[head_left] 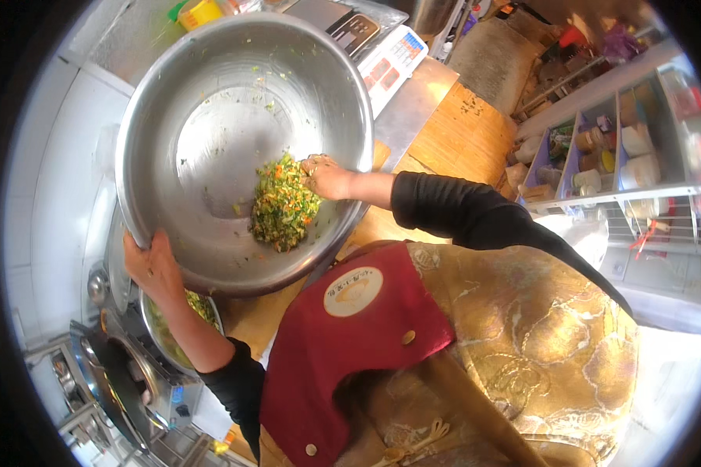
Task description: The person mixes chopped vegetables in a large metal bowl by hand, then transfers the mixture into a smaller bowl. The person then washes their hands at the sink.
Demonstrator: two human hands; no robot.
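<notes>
A large, wide stainless steel basin fills the upper left, and it seems tilted. A heap of finely chopped vegetables, green with orange bits, lies on its right inner side; small scraps cling to the bare metal elsewhere. My left hand is closed on the basin's near left rim, its fingertips partly hidden. Reaching over the right rim, my right hand has its fingers curled against the upper right edge of the heap, where the tips sink out of sight.
Below my left forearm stands a smaller metal bowl with chopped greens. A black wok sits at lower left. Beyond the basin are a white scale and a yellow container. Shelves with divided bins hold jars at right, past the wooden counter.
</notes>
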